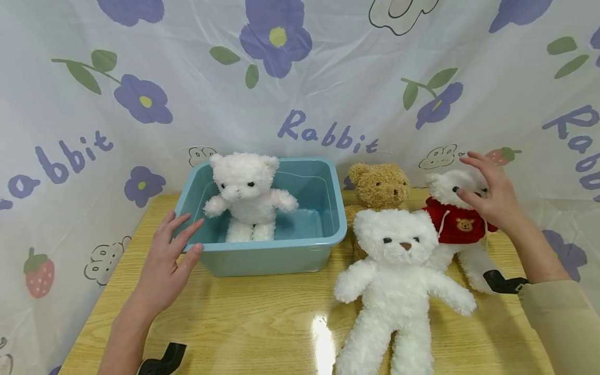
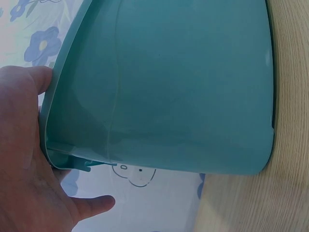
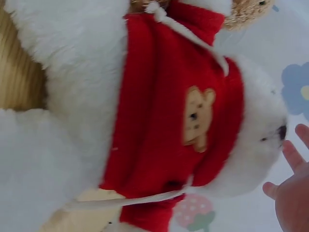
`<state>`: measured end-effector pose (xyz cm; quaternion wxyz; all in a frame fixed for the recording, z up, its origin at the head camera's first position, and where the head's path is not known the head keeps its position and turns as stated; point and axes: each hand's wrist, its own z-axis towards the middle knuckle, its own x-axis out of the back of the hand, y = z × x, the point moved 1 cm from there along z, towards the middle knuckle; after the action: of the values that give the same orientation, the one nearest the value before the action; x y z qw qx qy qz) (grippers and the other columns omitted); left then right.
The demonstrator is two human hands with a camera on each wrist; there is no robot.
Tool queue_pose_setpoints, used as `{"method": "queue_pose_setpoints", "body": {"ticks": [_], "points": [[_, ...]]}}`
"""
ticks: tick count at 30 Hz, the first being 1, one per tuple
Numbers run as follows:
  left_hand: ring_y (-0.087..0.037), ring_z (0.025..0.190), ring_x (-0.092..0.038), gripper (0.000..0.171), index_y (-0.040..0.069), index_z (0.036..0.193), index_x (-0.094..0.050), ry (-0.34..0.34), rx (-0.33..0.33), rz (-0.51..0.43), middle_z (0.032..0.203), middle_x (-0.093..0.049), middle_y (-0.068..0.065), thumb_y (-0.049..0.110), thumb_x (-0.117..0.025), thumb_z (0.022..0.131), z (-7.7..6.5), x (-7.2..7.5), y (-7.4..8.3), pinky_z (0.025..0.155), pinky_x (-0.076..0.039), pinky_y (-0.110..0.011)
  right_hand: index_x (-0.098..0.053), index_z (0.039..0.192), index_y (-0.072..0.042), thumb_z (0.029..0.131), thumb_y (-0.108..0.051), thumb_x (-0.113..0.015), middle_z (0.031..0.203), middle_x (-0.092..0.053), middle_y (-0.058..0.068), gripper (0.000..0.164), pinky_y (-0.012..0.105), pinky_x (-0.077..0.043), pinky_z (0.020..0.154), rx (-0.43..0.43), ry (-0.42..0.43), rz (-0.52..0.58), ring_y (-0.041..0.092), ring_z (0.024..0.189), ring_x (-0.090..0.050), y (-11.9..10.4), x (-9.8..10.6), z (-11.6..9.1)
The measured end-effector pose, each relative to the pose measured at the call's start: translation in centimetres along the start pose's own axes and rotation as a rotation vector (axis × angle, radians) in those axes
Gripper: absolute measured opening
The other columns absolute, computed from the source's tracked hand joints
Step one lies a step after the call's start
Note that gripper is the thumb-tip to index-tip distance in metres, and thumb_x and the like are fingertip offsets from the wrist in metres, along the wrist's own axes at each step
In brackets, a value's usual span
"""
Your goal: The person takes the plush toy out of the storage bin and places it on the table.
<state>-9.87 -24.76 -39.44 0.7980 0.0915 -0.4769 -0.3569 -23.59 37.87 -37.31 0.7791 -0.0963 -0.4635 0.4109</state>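
Observation:
My left hand (image 1: 164,260) is at the front left corner of a blue-green plastic bin (image 1: 272,244), its spread fingers reaching over the rim. The left wrist view shows this hand (image 2: 29,159) right at the bin's rim (image 2: 50,106), beside the outer wall. A small white teddy bear (image 1: 246,182) stands upright inside the bin. On the right, my right hand (image 1: 497,192) is by the head of a white teddy bear in a red hoodie (image 1: 457,226), fingers apart. In the right wrist view its fingertips are near the nose of that hoodie bear (image 3: 256,130); nothing is held.
A larger white teddy bear (image 1: 398,291) leans back in front of the hoodie bear, right of the bin. Behind it sits a brown teddy bear (image 1: 379,185). All are on a wooden table (image 1: 253,323), against a white patterned cloth (image 1: 328,94).

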Motion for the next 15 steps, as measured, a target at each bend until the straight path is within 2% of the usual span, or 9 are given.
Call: {"method": "queue_pose_setpoints", "body": {"ticks": [4,8,15], "points": [[-0.043,0.154,-0.010,0.043,0.002,0.146,-0.055,0.002,-0.005,-0.006,0.156,-0.035,-0.028,0.019,-0.058,0.106,0.0,0.0,0.1,0.114,-0.013,-0.074,-0.049,0.150,-0.002,0.087,-0.009,-0.068,0.160,-0.035,0.024,0.066,0.073,-0.005,0.116,0.039,0.001,-0.019,0.046,0.149,-0.025,-1.4,0.3,1.1],[-0.043,0.154,-0.010,0.044,0.002,0.146,-0.055,0.003,-0.006,-0.007,0.156,-0.035,-0.027,0.019,-0.058,0.106,0.0,0.0,0.1,0.114,-0.013,-0.074,-0.047,0.153,-0.006,0.085,-0.009,-0.069,0.161,-0.035,0.020,0.071,0.071,-0.007,0.117,0.069,-0.034,-0.044,0.042,0.150,-0.026,-3.5,0.6,2.6],[-0.045,0.153,-0.010,0.044,0.002,0.147,-0.054,0.000,-0.003,0.005,0.157,-0.034,-0.027,0.020,-0.058,0.106,0.0,0.0,-0.1,0.113,-0.014,-0.074,-0.037,0.160,-0.015,0.089,-0.014,-0.069,0.166,-0.029,0.013,0.077,0.072,-0.012,0.115,0.104,-0.175,-0.096,0.039,0.152,-0.021,-8.6,0.5,6.0]]}}
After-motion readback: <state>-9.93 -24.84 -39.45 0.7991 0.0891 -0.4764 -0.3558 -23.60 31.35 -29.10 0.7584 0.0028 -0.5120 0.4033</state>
